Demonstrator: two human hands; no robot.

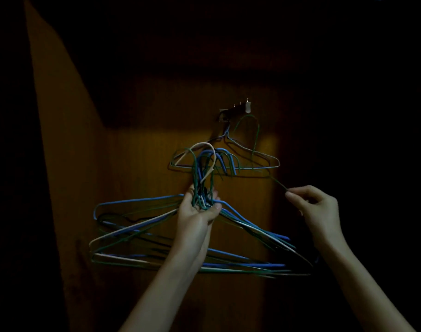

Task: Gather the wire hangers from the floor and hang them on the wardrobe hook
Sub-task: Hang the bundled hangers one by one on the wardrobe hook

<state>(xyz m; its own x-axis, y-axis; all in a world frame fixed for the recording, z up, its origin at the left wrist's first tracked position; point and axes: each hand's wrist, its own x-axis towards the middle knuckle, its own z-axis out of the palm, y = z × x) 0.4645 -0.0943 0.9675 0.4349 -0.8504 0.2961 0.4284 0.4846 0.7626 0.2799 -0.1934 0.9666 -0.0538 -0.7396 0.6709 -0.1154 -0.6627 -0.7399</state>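
So the bundle of wire hangers (157,236) is sitting dead center-low in the view, a messy mix of blue, green, cream and a dark one, all gripped by their necks in the left hand (200,209). Fingers and thumb are curled tight around the twisted stems, and the hook ends fan up above the fist toward 12 o'clock. The triangle bodies splay out from 9 o'clock over to about 4 o'clock, overlapping each other pretty badly.

Up at 12 o'clock from that fist there's one hung hanger (252,154) already dangling from the wardrobe hook (231,111), a small multi-peg bracket on the wooden wardrobe door (137,121). The bundle's hook ends overlap the lower bar of that hung one, so it's kind of in the way.

Off at 3 o'clock, the right hand (317,207) is pinching a single green hanger (255,137) by a thin bit of wire between thumb and fingertips, the other fingers loosely bent. Its hook curves up just under the bracket's right end, crossing in front of the hung hanger. Can't tell if it's actually caught on a peg or not.

Everything else is super dark, just a lit patch of wood around the hook and a paler panel edge (44,92) running up at 10 o'clock.
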